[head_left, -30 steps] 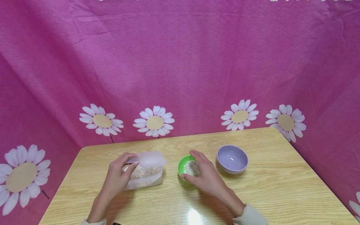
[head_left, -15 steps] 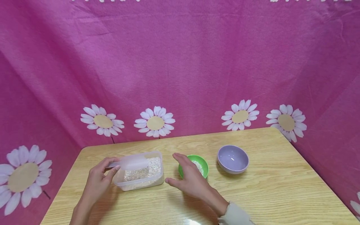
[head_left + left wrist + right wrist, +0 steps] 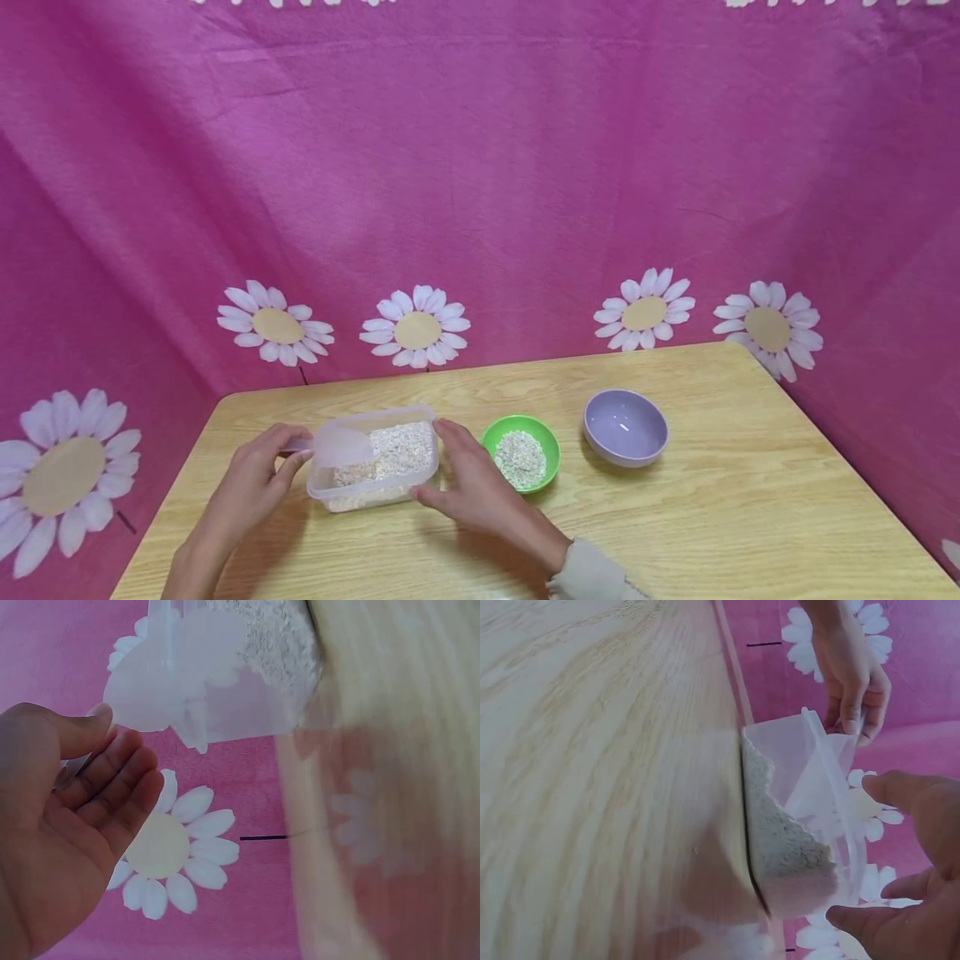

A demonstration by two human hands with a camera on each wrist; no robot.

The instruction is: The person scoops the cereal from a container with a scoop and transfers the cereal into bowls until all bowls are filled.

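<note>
A: What has the left hand [image 3: 251,479] got?

B: A clear plastic scoop [image 3: 341,447], pinched by its handle between thumb and curled fingers. The scoop's bowl sits inside the near-left end of the clear plastic container [image 3: 375,457], over the oats [image 3: 397,446]. I can't tell whether it is loaded; it is see-through and looks empty.

A: And the right hand [image 3: 468,492]?

B: Spread around the container's right end, thumb at the front corner and a finger along the far rim, fingers only lightly bent. It braces the container more than grips it. The right wrist view shows the same: fingertips [image 3: 881,787] at the rim, oats heaped against one wall.

A: Where does everything stand?

B: All on the wooden counter [image 3: 712,517]. Just right of the container is the green bowl [image 3: 521,454], already partly filled with oats. Further right is the lilac bowl [image 3: 626,427], with nothing in it.

A: So which step is this?

B: I'd judge it the dip for another scoopful. The next move calls for pushing the scoop down and through the oats while the right hand keeps the container from sliding, then lifting it level to carry it to a bowl.
</note>
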